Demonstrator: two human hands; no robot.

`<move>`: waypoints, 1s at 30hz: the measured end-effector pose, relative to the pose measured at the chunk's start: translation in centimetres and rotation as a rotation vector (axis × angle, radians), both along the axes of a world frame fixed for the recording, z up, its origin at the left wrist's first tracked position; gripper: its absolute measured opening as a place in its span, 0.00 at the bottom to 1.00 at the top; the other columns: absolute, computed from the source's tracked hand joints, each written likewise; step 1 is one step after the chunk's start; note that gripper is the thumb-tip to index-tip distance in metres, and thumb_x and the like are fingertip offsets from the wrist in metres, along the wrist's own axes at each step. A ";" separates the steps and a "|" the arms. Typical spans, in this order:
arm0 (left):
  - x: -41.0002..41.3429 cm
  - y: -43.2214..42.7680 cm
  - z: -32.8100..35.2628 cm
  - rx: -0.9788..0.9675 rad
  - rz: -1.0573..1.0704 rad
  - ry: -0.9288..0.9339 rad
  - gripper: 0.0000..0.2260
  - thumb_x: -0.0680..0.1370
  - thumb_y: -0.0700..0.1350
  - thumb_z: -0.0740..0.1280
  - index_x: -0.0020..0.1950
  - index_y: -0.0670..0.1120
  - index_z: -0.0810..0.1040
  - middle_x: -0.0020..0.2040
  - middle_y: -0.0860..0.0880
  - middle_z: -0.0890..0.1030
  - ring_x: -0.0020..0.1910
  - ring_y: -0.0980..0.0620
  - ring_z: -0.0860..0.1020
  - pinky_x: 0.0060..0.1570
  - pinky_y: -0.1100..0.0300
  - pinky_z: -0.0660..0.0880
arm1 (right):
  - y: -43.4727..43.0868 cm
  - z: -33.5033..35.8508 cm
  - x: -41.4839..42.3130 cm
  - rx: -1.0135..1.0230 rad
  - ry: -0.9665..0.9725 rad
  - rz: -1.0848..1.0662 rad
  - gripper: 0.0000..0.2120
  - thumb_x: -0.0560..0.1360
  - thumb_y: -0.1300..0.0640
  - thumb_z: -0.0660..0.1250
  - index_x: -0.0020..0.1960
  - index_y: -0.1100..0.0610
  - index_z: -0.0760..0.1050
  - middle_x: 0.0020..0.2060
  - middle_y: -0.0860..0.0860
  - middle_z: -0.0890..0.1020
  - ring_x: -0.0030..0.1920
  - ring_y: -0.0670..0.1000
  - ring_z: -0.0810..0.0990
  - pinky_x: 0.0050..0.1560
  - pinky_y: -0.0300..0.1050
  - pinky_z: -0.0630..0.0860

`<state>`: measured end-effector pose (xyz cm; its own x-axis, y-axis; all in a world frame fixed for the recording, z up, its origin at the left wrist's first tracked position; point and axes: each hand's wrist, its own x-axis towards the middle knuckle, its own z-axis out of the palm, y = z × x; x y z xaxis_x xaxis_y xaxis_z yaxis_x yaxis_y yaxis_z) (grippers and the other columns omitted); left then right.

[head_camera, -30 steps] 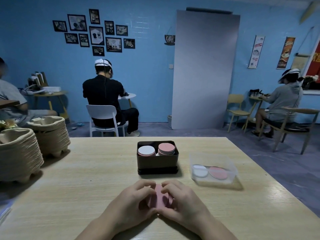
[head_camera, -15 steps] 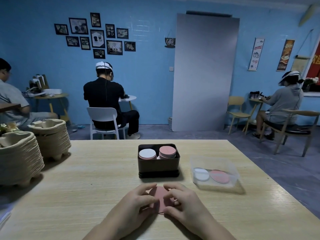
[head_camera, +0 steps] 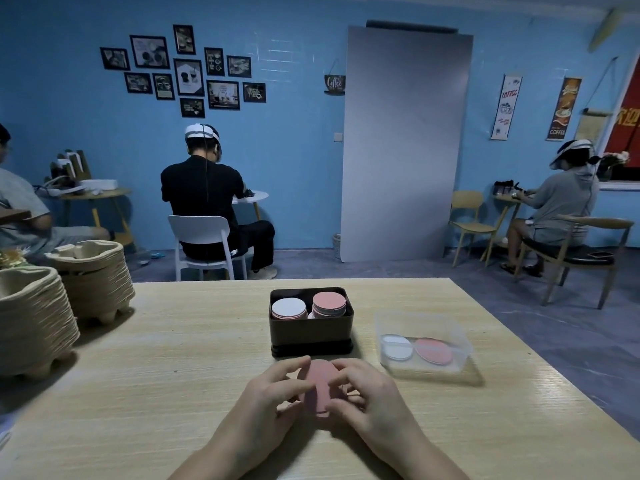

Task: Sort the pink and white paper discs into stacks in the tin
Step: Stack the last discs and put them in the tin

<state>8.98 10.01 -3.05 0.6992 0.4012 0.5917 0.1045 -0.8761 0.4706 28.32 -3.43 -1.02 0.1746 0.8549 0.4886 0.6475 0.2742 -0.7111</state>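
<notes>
A dark rectangular tin (head_camera: pixel 311 336) stands mid-table. Inside it, a stack topped by a white disc (head_camera: pixel 289 308) sits on the left and a pink stack (head_camera: pixel 329 304) on the right. Just in front of the tin, my left hand (head_camera: pixel 268 400) and my right hand (head_camera: pixel 372 398) together hold a small bunch of pink discs (head_camera: pixel 317 388), tilted up on edge just above the table. Fingers of both hands pinch its sides.
A clear plastic box (head_camera: pixel 424 344) right of the tin holds one white and one pink disc. Two stacks of pulp trays (head_camera: pixel 52 306) stand at the table's left edge. Other people sit at small tables behind.
The pink discs have gone from lying nearly flat under my fingers to standing tilted and more exposed between both hands. The view has shifted slightly.
</notes>
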 end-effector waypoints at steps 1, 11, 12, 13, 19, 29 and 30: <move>0.1 -0.1 0.1 -0.010 -0.002 -0.008 0.24 0.71 0.34 0.78 0.58 0.59 0.81 0.70 0.64 0.73 0.48 0.61 0.81 0.47 0.66 0.79 | -0.1 -0.1 0.1 -0.003 -0.023 -0.001 0.13 0.70 0.57 0.78 0.50 0.46 0.80 0.63 0.41 0.77 0.55 0.45 0.80 0.49 0.38 0.81; -0.3 -1.3 1.0 -0.144 -0.050 -0.116 0.06 0.73 0.49 0.73 0.46 0.59 0.78 0.64 0.60 0.79 0.40 0.54 0.83 0.44 0.62 0.81 | 0.3 -0.6 0.4 0.029 -0.298 -0.023 0.16 0.70 0.44 0.74 0.52 0.47 0.73 0.69 0.49 0.77 0.71 0.38 0.69 0.60 0.36 0.73; -0.4 -1.3 1.0 -0.141 -0.053 -0.109 0.08 0.73 0.48 0.74 0.45 0.60 0.78 0.65 0.61 0.79 0.41 0.55 0.83 0.44 0.63 0.80 | 0.2 -0.6 0.5 0.038 -0.290 -0.021 0.16 0.70 0.44 0.75 0.53 0.47 0.74 0.68 0.49 0.77 0.70 0.37 0.69 0.60 0.37 0.74; -0.4 -1.2 0.9 -0.135 -0.052 -0.098 0.10 0.72 0.46 0.75 0.45 0.61 0.78 0.65 0.61 0.78 0.41 0.55 0.83 0.44 0.63 0.80 | 0.1 -0.5 0.5 0.044 -0.283 -0.018 0.16 0.70 0.44 0.75 0.53 0.48 0.74 0.68 0.48 0.77 0.70 0.37 0.70 0.60 0.38 0.75; -0.6 -1.4 1.1 -0.136 -0.074 -0.084 0.05 0.70 0.47 0.75 0.44 0.55 0.82 0.64 0.56 0.79 0.48 0.55 0.85 0.46 0.64 0.80 | -0.1 -0.4 0.7 0.019 -0.283 -0.003 0.15 0.69 0.41 0.76 0.49 0.48 0.77 0.68 0.46 0.75 0.65 0.40 0.75 0.56 0.41 0.77; -0.7 -1.0 1.6 -0.157 -0.068 -0.110 0.12 0.70 0.46 0.77 0.50 0.57 0.81 0.62 0.60 0.79 0.45 0.54 0.84 0.45 0.64 0.79 | 0.2 0.5 0.7 0.043 -0.330 -0.031 0.13 0.69 0.43 0.76 0.45 0.48 0.75 0.61 0.43 0.78 0.54 0.37 0.76 0.51 0.37 0.77; -0.8 -0.8 2.0 -0.141 -0.059 -0.110 0.12 0.70 0.47 0.77 0.51 0.57 0.81 0.61 0.59 0.79 0.46 0.54 0.83 0.44 0.64 0.78 | 0.2 0.8 0.8 0.057 -0.340 -0.038 0.14 0.70 0.42 0.75 0.45 0.48 0.75 0.62 0.43 0.78 0.56 0.36 0.76 0.52 0.35 0.75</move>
<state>8.20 9.16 -1.09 0.6583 0.4455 0.6068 -0.0040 -0.8040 0.5946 29.13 -3.19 -0.21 0.0250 0.8207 0.5708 0.8554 0.2779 -0.4370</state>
